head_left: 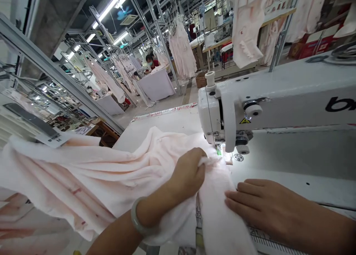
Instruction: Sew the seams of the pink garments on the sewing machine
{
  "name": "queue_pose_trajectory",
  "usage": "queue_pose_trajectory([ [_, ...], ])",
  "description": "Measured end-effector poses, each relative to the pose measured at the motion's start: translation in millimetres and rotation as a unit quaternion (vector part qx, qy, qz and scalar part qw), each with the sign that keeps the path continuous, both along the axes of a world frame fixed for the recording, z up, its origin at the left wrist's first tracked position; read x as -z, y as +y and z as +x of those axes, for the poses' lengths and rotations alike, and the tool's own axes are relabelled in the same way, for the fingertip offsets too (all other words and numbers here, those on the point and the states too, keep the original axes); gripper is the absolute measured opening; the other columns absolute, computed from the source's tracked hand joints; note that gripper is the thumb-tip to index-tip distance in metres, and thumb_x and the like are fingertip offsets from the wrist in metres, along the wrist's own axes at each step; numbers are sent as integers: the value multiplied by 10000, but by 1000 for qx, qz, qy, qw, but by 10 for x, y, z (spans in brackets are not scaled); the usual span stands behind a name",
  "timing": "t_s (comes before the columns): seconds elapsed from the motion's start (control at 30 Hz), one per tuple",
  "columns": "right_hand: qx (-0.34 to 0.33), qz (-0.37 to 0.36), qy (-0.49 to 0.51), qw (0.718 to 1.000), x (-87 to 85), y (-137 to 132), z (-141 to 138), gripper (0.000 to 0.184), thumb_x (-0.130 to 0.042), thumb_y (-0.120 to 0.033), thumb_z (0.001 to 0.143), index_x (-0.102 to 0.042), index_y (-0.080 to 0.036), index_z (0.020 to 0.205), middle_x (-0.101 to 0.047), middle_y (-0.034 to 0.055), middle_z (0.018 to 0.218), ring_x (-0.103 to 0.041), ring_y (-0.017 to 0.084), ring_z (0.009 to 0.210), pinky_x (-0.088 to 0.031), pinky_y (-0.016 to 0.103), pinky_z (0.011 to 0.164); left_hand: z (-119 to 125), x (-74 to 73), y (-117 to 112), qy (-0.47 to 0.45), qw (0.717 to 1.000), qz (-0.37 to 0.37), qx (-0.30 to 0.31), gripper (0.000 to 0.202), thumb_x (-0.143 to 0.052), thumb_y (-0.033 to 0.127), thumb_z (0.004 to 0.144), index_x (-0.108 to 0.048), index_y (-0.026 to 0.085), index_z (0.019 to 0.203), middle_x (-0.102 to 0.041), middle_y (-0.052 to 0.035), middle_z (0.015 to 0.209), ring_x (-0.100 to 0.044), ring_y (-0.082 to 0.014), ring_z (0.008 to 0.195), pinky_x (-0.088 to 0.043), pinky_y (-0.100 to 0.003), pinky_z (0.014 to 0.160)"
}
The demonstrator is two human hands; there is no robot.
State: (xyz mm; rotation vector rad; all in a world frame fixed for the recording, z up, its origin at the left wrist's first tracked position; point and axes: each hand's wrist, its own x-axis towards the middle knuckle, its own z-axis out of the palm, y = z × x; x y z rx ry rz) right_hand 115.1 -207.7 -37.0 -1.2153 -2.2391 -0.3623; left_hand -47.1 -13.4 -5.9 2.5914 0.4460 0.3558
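Pale pink fabric [133,166] lies in folds over the sewing table and hangs off its left side. My left hand [190,171], with a bangle on its wrist, is closed on a gathered edge of this fabric just left of the needle area. My right hand [256,199] lies fairly flat, its fingertips on the right edge of a fabric strip [217,206] that runs toward me. The white sewing machine [214,110] stands right behind, its presser foot [218,148] lit and close to the fabric.
A measuring tape [267,242] runs along the table's near edge. Pink garments [182,49] hang on racks beyond the table. A metal rail [61,73] slants across the left. Farther back, a person [151,62] sits at another workstation.
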Motion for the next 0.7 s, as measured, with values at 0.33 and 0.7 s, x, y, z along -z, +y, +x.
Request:
queue_pose_trajectory([
  [0.33,104,-4,87,991,29,108,133,247,-542,-297,1159,-752,-199,1245,-857,84,1147,-778,239,1002,-612,423,914,75,40,-41,-30,998,-54,-11,197,-691,253,878,-517,256,971,-695,-16,934,-653,-230,855,-535,-350,807],
  [0.7,99,-93,94,986,172,149,308,414,-637,-436,1126,-702,-239,1483,-836,73,1307,-729,304,1217,-625,489,946,10,135,36,-80,979,123,141,235,-582,82,932,-725,218,1060,-780,-87,1084,-724,-265,1045,-582,-414,997],
])
